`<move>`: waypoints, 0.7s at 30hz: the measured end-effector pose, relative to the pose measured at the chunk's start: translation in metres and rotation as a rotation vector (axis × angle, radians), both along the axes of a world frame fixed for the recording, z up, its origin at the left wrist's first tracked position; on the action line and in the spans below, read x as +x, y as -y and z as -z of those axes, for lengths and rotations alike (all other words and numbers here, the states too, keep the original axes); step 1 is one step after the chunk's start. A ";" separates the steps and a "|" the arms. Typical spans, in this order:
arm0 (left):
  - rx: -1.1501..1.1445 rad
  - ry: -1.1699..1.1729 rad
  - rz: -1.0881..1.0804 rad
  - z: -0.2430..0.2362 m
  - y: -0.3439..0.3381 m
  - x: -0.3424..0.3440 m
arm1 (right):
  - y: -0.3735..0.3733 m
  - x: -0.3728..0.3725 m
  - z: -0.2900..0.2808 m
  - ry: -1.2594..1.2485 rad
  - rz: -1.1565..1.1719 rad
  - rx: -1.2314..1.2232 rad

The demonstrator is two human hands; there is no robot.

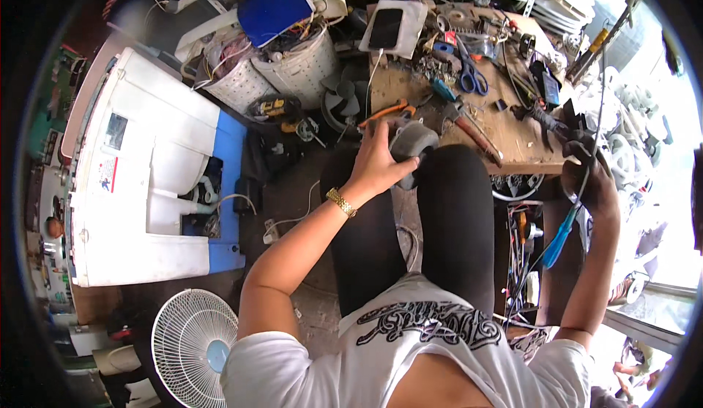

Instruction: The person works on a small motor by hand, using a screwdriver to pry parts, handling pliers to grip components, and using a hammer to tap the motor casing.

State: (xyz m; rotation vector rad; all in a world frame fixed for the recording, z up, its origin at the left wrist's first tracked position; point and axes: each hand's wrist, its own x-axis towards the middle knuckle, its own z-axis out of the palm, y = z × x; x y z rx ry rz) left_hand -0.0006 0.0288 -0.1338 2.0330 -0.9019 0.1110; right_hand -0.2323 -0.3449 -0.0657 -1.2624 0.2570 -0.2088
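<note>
My left hand (381,159) grips a grey rounded part (414,143) above my thighs, with my thumb across its side. My right hand (589,170) is at the right corner of the wooden bench (531,144), at some dark items (575,126); its fingers are shadowed, and what they hold, if anything, is unclear. A cable with a blue handle (558,236) hangs in front of that hand. Orange-handled pliers (388,109), a worn wooden-handled tool (476,133) and blue scissors (472,71) lie on the bench near my left hand.
A white-and-blue plastic machine housing (110,210) stands left, a fan (183,335) below it. Behind are perforated bins (296,71), a blue case (274,2), a drill (271,108) and a phone on a white pad (386,27). Coiled parts (630,130) crowd the right; cables cross the floor.
</note>
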 end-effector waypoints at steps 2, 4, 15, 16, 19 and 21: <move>0.008 -0.049 -0.011 -0.003 -0.001 -0.006 | -0.017 -0.022 0.030 -0.349 0.135 -0.222; -0.034 0.007 -0.060 -0.002 0.001 -0.012 | -0.033 -0.039 0.064 -0.508 0.114 -0.339; 0.081 0.011 -0.072 -0.002 0.003 -0.024 | -0.090 -0.102 0.009 -0.460 -0.068 0.173; 0.120 -0.041 -0.073 -0.002 0.003 -0.025 | -0.094 -0.108 0.004 -0.403 -0.050 0.167; 0.147 -0.056 -0.086 -0.004 0.005 -0.024 | -0.102 -0.126 0.003 -0.224 -0.105 -0.015; 0.186 -0.087 -0.070 -0.005 0.005 -0.025 | -0.103 -0.137 0.010 -0.477 -0.144 -0.149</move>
